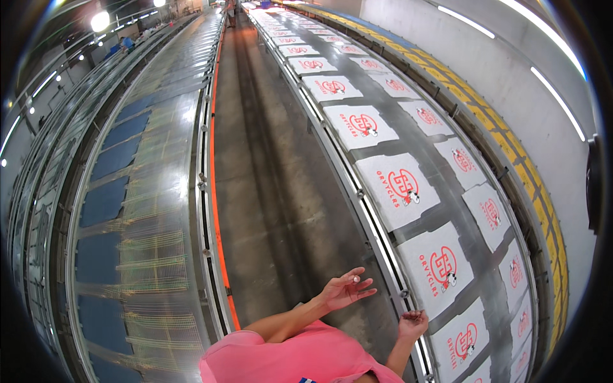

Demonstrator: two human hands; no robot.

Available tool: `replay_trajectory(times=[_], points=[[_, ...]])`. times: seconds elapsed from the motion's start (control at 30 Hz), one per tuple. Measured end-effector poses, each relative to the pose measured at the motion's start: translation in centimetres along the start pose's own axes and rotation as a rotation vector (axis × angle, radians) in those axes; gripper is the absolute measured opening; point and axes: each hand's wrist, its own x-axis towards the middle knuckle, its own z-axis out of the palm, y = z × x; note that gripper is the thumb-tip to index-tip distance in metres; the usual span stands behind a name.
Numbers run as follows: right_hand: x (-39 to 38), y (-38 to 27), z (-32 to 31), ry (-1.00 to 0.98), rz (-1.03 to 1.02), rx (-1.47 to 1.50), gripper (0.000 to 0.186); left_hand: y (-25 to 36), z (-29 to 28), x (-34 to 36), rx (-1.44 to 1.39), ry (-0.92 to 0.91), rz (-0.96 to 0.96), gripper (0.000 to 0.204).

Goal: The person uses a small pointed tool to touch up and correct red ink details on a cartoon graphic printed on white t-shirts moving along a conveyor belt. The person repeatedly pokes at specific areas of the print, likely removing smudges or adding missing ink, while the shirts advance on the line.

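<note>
Over the aisle, my left hand [345, 292] is raised with its fingers spread. A small pale spot shows among its fingertips, too small to name. Beside the near edge of the right-hand table, my right hand [414, 324] is closed with curled fingers. Whatever those fingers hold, if anything, is hidden. Close to it lies a light grey fabric panel [412, 255] with a red and black print. Another printed panel [456, 370] lies just beyond the right hand, flat on the dark tabletop [488, 281].
Two rows of printed panels run along the right table [408, 102], which has a metal edge rail [377, 239]. On the left, a long table [172, 191] carries dark blue fabric pieces [102, 204]. A concrete aisle [281, 210] separates them. A person [230, 13] stands far down the aisle.
</note>
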Motion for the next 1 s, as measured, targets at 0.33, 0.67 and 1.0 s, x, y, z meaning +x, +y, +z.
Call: replay_trajectory(times=[0.33,0.67,1.0], points=[[-3.3,-1.1,3.4,-0.087,-0.054,0.094,0.021,-2.0,-1.6,5.0,0.005,0.338,-0.125,0.022],[-6.6,-10.6,-3.6,-0.028,-0.180,0.255,0.014,-15.9,-5.3,11.8,0.165,0.432,-0.442,0.023],[-3.4,-26.3,-12.7,-0.069,-0.165,0.213,0.008,-40.5,-10.6,17.8,0.124,0.460,-0.560,0.027]])
